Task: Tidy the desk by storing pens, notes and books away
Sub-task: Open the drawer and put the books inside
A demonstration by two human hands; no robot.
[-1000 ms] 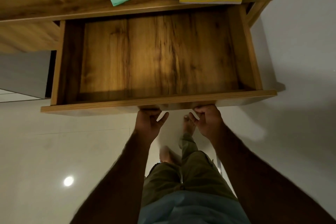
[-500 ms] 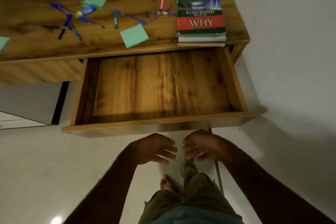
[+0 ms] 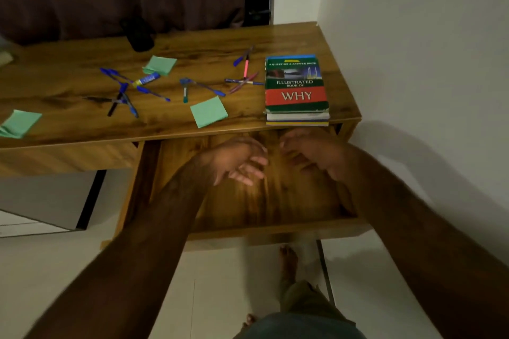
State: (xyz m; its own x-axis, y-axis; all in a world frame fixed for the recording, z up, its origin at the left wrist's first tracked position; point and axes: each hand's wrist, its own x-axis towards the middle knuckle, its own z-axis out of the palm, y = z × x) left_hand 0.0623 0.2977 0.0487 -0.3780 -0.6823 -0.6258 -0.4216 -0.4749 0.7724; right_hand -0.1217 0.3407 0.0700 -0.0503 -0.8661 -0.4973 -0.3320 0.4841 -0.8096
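Two bare hands hang over the open drawer point(image 3: 275, 232), and both hold nothing. The left hand point(image 3: 237, 162) turns its palm toward 3 o'clock, with the fingers spread and only lightly bent. The right hand point(image 3: 311, 154) faces it, with the fingers loosely curled toward 9 o'clock. The two hands are near each other but apart, and both are blurred by motion.

Half a second ago the hands were lower, over the floor just in front of the drawer's front board. Now they are above the drawer's inside, close to the edge of the desk point(image 3: 68, 118). One second ago they gripped that front board. The drawer is pulled out as before.

Seen from the hands, a first green note pad point(image 3: 19, 124) lies at 9 o'clock, at the desk's front edge. At 10 o'clock there is a crossed heap of blue pens point(image 3: 129, 102), and among them a black pen point(image 3: 114, 104) has its long axis from 1 to 7 o'clock. Behind the heap a second note pad point(image 3: 160, 64) lies just beside a blue-and-yellow marker point(image 3: 146, 80). At 12 o'clock from the left hand a third note pad point(image 3: 208, 111) lies with one corner toward 6 o'clock. A teal-tipped pen point(image 3: 185, 92) behind it runs from 12 to 6. A pink pen point(image 3: 246, 66) further right has the same axis. The stack of books point(image 3: 297, 91) lies flat at the desk's right front corner, at 12 o'clock from the right hand. Its long axis runs from 12 to 6, and the title reads upright to the person.
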